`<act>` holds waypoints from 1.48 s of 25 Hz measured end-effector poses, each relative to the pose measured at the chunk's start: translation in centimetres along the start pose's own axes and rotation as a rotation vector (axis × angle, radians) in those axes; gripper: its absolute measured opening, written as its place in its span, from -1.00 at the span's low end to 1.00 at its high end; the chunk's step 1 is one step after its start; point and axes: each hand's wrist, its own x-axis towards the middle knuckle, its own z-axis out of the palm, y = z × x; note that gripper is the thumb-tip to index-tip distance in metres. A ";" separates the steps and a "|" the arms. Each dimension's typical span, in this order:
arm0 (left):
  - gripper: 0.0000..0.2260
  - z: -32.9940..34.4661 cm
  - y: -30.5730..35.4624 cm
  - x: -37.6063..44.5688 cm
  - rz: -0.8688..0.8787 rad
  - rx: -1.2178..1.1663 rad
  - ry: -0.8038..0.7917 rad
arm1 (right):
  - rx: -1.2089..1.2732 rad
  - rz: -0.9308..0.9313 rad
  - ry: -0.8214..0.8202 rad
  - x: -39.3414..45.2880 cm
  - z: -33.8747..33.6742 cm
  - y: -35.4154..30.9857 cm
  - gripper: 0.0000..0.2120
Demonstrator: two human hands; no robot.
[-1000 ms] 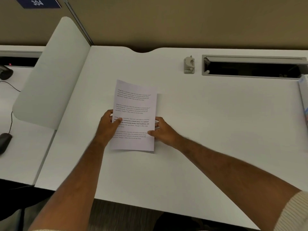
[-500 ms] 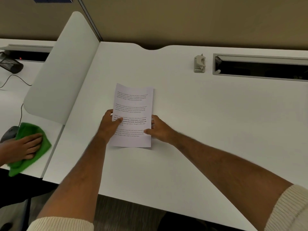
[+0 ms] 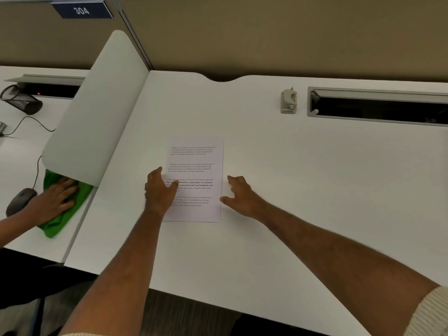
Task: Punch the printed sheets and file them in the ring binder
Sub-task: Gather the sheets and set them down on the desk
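Note:
The printed sheets (image 3: 197, 163) lie flat as one squared stack on the white desk (image 3: 291, 190), text facing up. My left hand (image 3: 160, 190) rests on the stack's left edge, thumb lying over the text. My right hand (image 3: 238, 196) hovers just off the right edge, fingers spread, thumb tip near the paper, holding nothing. A small grey hole punch (image 3: 288, 101) stands at the back of the desk, well beyond both hands. No ring binder is in view.
An open cable tray slot (image 3: 378, 110) runs along the desk's back right. A white divider panel (image 3: 97, 112) stands on the left. Beyond it, another person's hand (image 3: 57, 197) presses a green cloth (image 3: 65, 214) beside a mouse (image 3: 20, 198) and a mesh pen cup (image 3: 21, 99).
My right hand has come off the sheets and moved slightly right, fingers apart. The left hand stays on the left edge. The stack now lies straighter on the desk.

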 end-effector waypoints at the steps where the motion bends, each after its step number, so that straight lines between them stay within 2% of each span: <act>1: -0.34 0.1 0.3 -0.4 0.021 0.028 0.010 | -0.041 -0.009 0.008 -0.5 -0.5 0.4 -0.27; 6: -0.38 2.1 2.9 -3.1 0.169 0.121 0.004 | -0.328 -0.128 0.133 -3.3 -3.6 3.8 -0.30; 8: -0.39 3.5 4.4 -4.4 0.232 0.122 -0.019 | -0.386 -0.119 0.179 -4.4 -4.7 5.7 -0.31; 14: -0.37 8.7 8.6 -8.3 0.390 0.160 -0.129 | -0.432 0.012 0.282 -8.3 -7.7 12.0 -0.26; 18: -0.34 12.4 12.0 -11.2 0.472 0.183 -0.217 | -0.444 0.073 0.323 -11.5 -9.7 16.1 -0.14; 28: -0.31 19.9 19.8 -18.2 0.653 0.207 -0.442 | -0.461 0.230 0.416 -19.3 -13.8 25.8 -0.16; 37: -0.31 25.8 25.1 -23.0 0.781 0.316 -0.567 | -0.367 0.353 0.474 -25.5 -15.5 32.8 -0.15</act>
